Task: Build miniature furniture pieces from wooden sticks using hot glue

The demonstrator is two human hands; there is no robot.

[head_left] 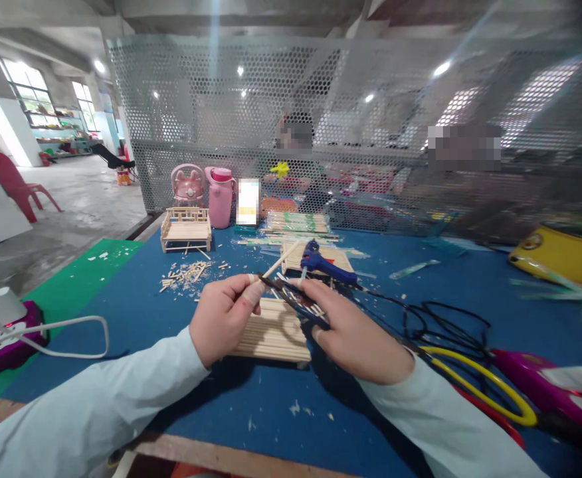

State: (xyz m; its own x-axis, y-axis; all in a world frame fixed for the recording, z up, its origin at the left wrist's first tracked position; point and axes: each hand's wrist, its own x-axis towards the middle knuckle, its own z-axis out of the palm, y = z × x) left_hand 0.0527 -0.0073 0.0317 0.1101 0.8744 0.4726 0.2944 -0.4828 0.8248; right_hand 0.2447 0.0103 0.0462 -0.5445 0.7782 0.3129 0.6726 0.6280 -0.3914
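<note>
My left hand (228, 317) pinches a thin wooden stick (282, 259), which points up and away to the right. In my right hand (353, 325) is a pair of dark scissors (291, 297), its tips at the stick right beside my left fingertips. Below both hands lies a flat panel of wooden sticks (274, 342), side by side on the blue table. A blue glue gun (321, 262) rests just beyond my right hand, on or against another stick panel (343, 257). Short cut stick pieces (186, 275) are heaped beyond my left hand.
A small stick-built bed (186, 231), a pink bottle (220, 199) and a lit phone (248, 202) stand at the back. Bundled sticks (298, 222) lie nearby. Black cable (440, 322) and a yellow-handled tool (495, 392) are right; a purple power strip (9, 338) is left.
</note>
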